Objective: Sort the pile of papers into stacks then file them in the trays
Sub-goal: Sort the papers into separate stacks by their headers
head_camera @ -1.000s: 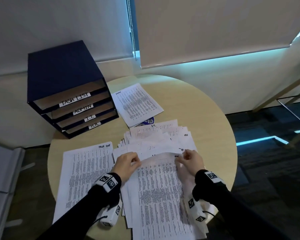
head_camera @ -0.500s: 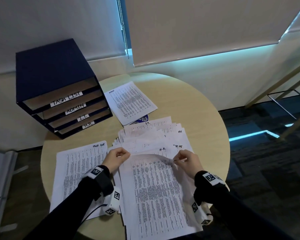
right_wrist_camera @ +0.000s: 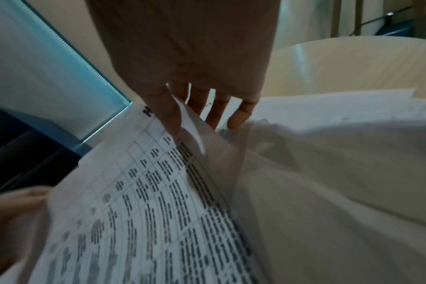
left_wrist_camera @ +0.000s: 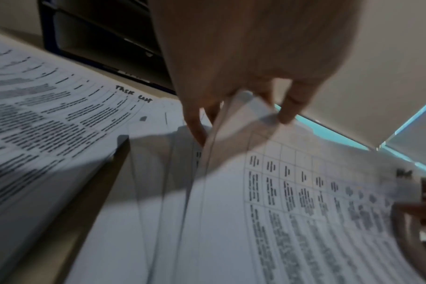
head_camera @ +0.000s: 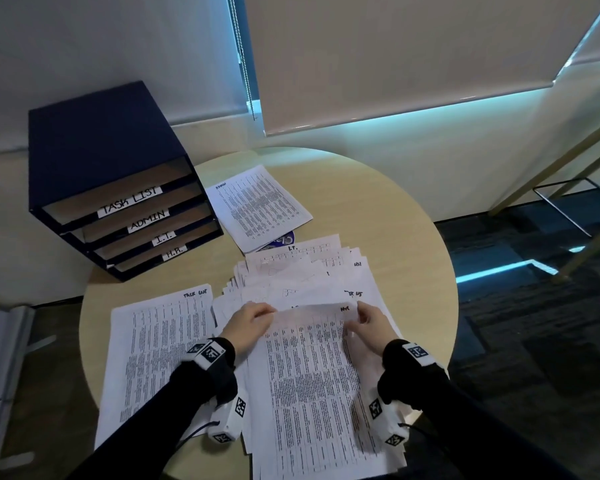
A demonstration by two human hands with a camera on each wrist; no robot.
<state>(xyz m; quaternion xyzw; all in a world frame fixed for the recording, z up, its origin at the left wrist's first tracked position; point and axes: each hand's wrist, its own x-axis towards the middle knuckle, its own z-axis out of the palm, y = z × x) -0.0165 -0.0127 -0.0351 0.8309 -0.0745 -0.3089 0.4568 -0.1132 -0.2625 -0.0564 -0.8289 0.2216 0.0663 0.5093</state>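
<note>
A fanned pile of printed papers [head_camera: 302,278] lies in the middle of the round table [head_camera: 402,237]. My left hand [head_camera: 248,323] and right hand [head_camera: 369,323] each pinch a top corner of the uppermost sheet [head_camera: 309,368], marked H.R., and its far edge is lifted off the pile. In the left wrist view my left hand [left_wrist_camera: 236,107] nips the sheet's corner [left_wrist_camera: 248,107] between thumb and fingers. In the right wrist view my right hand [right_wrist_camera: 187,113] pinches the other corner [right_wrist_camera: 190,123]. A sheet marked TASK LIST [head_camera: 160,348] lies to the left, and a sheet marked ADMIN [head_camera: 257,206] lies at the back.
A dark blue filing unit [head_camera: 101,161] with several trays labelled TASK LIST, ADMIN, I.T. and H.R. stands at the table's back left. A blue round thing [head_camera: 283,240] peeks from under the ADMIN sheet. Metal stool legs [head_camera: 568,202] stand on the floor at right.
Both hands have lifted the far edge of the top sheet higher off the pile, and its H.R. mark now shows by my right hand. The head view has shifted slightly.
</note>
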